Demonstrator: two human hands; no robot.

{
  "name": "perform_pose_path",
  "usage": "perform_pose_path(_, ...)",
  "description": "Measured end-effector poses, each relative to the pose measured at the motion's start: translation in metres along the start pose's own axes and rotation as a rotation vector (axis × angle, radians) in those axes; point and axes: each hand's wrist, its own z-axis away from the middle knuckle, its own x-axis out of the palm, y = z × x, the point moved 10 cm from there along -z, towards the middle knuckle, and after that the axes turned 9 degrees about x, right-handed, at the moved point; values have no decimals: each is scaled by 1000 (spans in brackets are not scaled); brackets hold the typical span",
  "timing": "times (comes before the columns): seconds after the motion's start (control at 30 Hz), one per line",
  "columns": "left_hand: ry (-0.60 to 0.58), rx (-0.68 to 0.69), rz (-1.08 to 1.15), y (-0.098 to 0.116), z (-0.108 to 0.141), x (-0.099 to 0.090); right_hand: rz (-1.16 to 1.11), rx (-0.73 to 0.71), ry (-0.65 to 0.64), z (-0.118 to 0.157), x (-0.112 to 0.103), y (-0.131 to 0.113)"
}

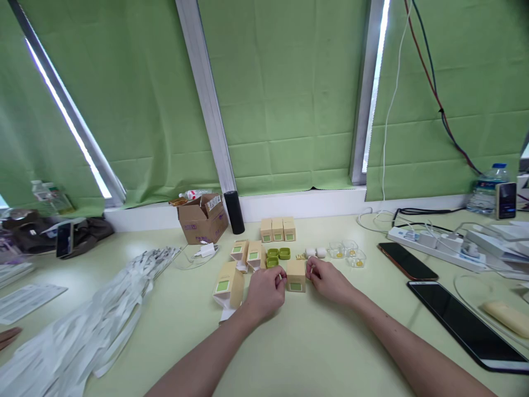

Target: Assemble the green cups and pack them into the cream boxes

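Note:
A small tan box (296, 275) with a green label stands upright between my hands. My left hand (266, 289) is at its left side, fingers curled together, and my right hand (326, 278) is at its right side in a pinch. Whether the fingertips grip the box or something small at its edges is too small to tell. Left of my left hand stand open tan boxes (230, 285). Behind my hands sit green square cups (284, 253), white round pieces (320, 252) and clear containers (356, 258) with yellow bits inside. Closed tan boxes (278, 229) stand in a row farther back.
A cardboard box (203, 220) and a black cylinder (234, 213) stand at the back. White strips (95, 314) lie at left, with another person's fingers (9, 337) at the edge. Phones (407, 261), a tablet (467, 322) and a power strip (436, 249) lie at right.

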Motion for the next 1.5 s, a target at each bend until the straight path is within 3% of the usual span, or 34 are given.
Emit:
perform_pose_path(0.5,64,-53,-106,-3,1,-14,116,-8,42,8,-11,-13)
perform_pose_path(0.73,47,-91,-147,-5,0,-15,131,-107,147,30,-36,-42)
perform_pose_path(0.9,56,-78,-158,-3,0,-16,211,-241,137,42,-25,-70)
perform_pose_path(1.13,70,-58,-166,-1,-1,-17,284,-147,56,29,-3,-67)
perform_pose_path(1.27,66,-54,-160,-1,-1,-15,282,-65,28,20,-6,-63)
perform_pose_path(1.5,69,-55,-148,3,-1,-15,296,-67,-44,-5,-26,-76)
